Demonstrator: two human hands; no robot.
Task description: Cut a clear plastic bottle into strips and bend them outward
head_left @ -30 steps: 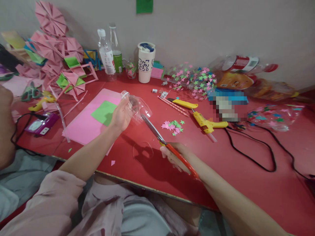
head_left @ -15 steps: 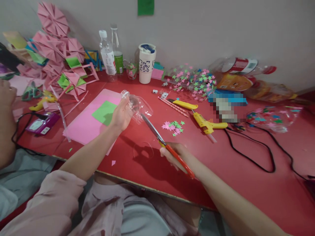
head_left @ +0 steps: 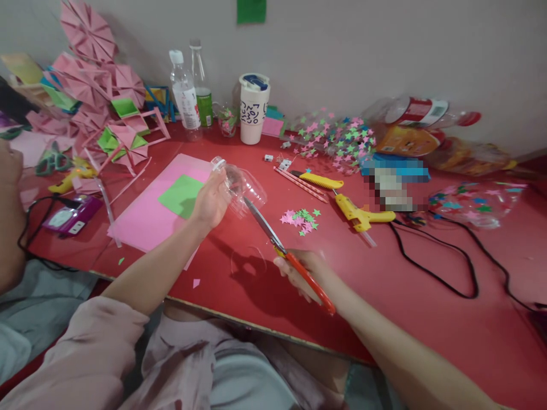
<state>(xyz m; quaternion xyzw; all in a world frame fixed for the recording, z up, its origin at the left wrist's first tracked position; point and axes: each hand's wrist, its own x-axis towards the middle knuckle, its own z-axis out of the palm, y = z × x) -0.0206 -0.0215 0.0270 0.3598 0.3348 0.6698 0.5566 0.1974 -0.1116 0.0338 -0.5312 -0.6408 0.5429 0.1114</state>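
Note:
My left hand (head_left: 213, 198) is closed around the neck end of a clear plastic bottle piece (head_left: 253, 191), held above the red table (head_left: 384, 296). In my right hand (head_left: 307, 273) is a pair of scissors (head_left: 308, 280) with red handles. Their blades point up and left, and the tips are at the cut edge of the bottle piece. Whether the tips touch the plastic I cannot tell. Beneath, a thin clear plastic strip (head_left: 249, 247) curls on the table. Pink sheets (head_left: 141, 219) with a green square (head_left: 181, 195) on top lie left of my hands.
Pink and green paper stars (head_left: 301, 220), a yellow glue gun (head_left: 359, 213) with a black cord and a yellow cutter (head_left: 320, 180) lie to the right. Bottles (head_left: 186, 99) and a white cup (head_left: 253, 111) stand behind. Folded pink paper shapes (head_left: 92, 85) and another person's arm (head_left: 11, 216) are left.
The bottle piece has turned slightly in my left hand. The scissors have shifted slightly left and down. The whole view has moved a little.

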